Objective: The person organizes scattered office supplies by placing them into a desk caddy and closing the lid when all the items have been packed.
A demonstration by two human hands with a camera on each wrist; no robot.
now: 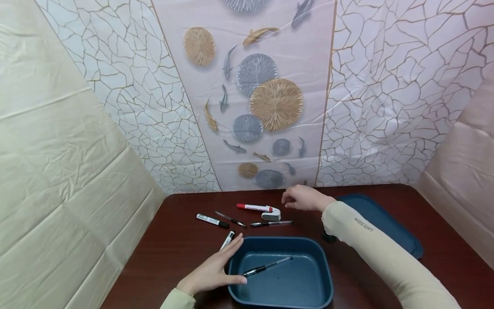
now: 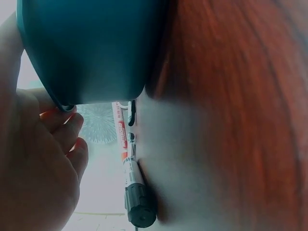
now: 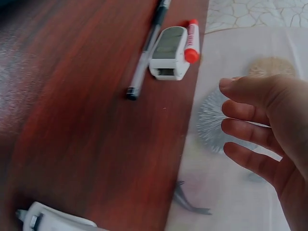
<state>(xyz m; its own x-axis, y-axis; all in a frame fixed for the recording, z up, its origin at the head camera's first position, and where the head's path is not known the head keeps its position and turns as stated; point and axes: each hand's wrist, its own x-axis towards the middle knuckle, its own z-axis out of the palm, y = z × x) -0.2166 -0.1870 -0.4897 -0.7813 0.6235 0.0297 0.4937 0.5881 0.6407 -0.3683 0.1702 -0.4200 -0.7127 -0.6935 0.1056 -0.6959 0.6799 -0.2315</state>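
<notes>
My left hand point(image 1: 216, 265) rests at the left side of a dark blue bin point(image 1: 328, 274), its thumb over the rim and its fingers reaching along to the far left corner. Inside the bin, a black pen point(image 1: 267, 266) lies slantwise by the thumb. My right hand point(image 1: 305, 198) hovers over the table's far edge, loosely curled and holding nothing. Left of it lie a small white device with a grey face point(image 3: 169, 50), a red-capped marker point(image 1: 252, 207) and a black pen point(image 1: 271, 223). A black-capped marker point(image 1: 228, 238) stands out just beyond my left fingers.
Farther left are another black-capped marker point(image 1: 212, 221) and a pen point(image 1: 230, 219). A blue lid point(image 1: 386, 223) lies at the right, partly behind my right sleeve. Under that sleeve a small dark object point(image 1: 329, 237) shows. Patterned cloth point(image 1: 270, 150) hangs behind the table.
</notes>
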